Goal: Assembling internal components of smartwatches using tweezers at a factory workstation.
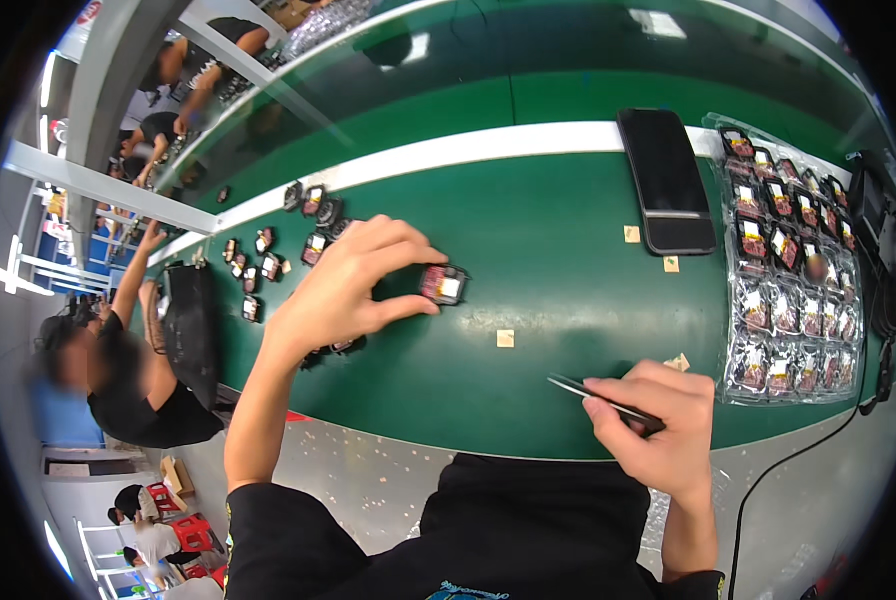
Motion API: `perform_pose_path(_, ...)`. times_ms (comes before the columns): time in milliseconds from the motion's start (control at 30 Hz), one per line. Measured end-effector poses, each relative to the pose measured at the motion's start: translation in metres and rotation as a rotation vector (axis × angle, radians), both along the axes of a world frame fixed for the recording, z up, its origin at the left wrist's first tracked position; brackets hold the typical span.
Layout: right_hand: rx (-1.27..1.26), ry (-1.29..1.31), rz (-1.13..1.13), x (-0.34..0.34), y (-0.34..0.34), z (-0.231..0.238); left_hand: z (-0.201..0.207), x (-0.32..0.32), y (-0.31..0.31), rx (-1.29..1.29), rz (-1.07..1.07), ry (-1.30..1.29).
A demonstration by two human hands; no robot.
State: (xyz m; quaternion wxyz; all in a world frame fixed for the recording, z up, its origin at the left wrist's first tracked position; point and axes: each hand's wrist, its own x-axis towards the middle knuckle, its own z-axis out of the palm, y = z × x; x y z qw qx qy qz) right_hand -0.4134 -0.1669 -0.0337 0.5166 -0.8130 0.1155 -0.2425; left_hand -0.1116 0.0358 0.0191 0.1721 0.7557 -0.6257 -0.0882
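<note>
My left hand (343, 285) pinches a small black square device (442, 284) between thumb and fingertips, just above the green table (558, 285). The device's face carries a white, yellow and reddish label. My right hand (660, 428) is closed around slim metal tweezers (580, 387), their tips pointing left and apart from the device. Several similar black devices (315, 248) lie beyond my left wrist, and a few more are partly hidden beneath my forearm. Between the hands, a small beige square (506, 339) lies on the tabletop.
At the right, a clear plastic tray (726, 345) holds rows of these devices. A dark phone-like slab (662, 165) lies beside it. Smaller labelled pieces (251, 282) are scattered at the left, near a black bag-like object (190, 330) and a co-worker (133, 375). A black cable (758, 470) hangs at the right.
</note>
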Motion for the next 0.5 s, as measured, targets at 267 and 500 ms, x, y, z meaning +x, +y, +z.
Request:
perform_pose_path(267,0.023,-0.07,-0.08,0.003,-0.006,-0.001,-0.015,-0.057,-0.041,-0.107,0.007,0.068)
perform_pose_path(500,0.03,-0.064,-0.099,0.003,-0.007,-0.003,-0.031,-0.042,-0.045,-0.063,-0.216,0.133)
